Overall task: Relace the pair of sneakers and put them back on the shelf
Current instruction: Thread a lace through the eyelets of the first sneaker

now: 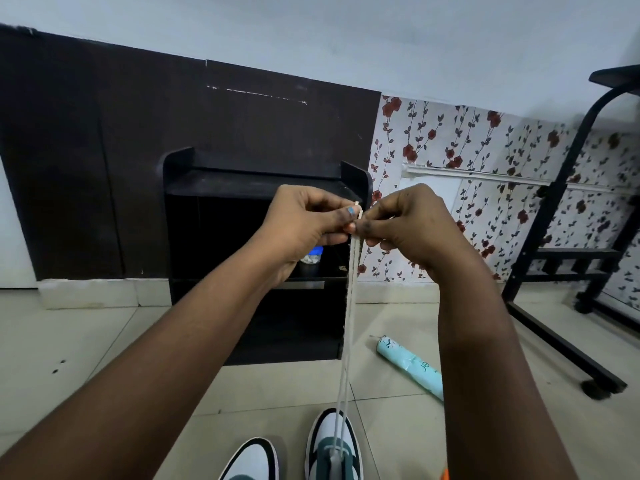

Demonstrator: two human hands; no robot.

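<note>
The pale tiled floor (86, 341) carries 2 white-and-green sneakers (334, 441), 1 mint-green paper roll (410, 367) and 1 black wooden shelf unit (263, 258).

Two sneakers stand side by side on the floor (86, 341) at the near edge: the left sneaker (251, 460) beside the right sneaker (334, 445). From the right one, two lace (348, 323) strands rise to the left hand (304, 225) and right hand (412, 226), held together above. Behind them, the shelf (263, 188) stands against the wall. A roll (410, 365) lies on the floor right of the shelf, with a metal frame (554, 209) farther right.
</note>
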